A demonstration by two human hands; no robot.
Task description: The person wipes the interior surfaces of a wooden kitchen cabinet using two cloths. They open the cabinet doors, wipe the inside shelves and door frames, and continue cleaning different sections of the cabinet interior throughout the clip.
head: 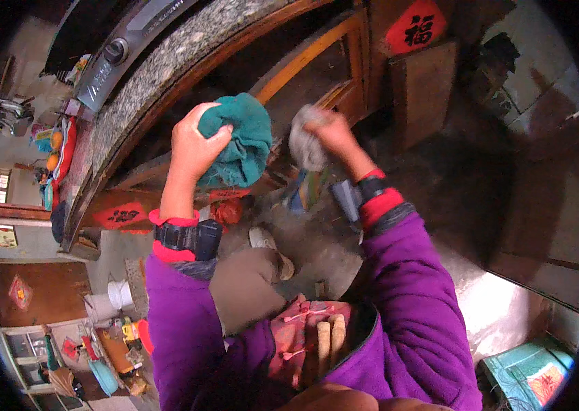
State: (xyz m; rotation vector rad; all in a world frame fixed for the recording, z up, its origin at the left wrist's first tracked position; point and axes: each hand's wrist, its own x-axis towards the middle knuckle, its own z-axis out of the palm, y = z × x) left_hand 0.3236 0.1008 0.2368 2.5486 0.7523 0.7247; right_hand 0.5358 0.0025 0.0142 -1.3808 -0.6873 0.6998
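Note:
A bunched green cloth [246,133] is gripped by my left hand [194,141], its thumb pressed into the folds. My right hand [338,133] holds a crumpled grey cloth [307,144], somewhat blurred. Both cloths are up in the air and apart from each other. Behind them is the cabinet under the counter, its wooden frame [289,72] around a dark opening. Whether the green cloth touches that frame I cannot tell.
A granite countertop [166,67] curves along the upper left, bearing a gas stove [115,54]. Beyond my right hand stands a brown board [423,92]. A red bag [227,209] lies on the floor below the cabinet. At lower right is a turquoise box [526,370].

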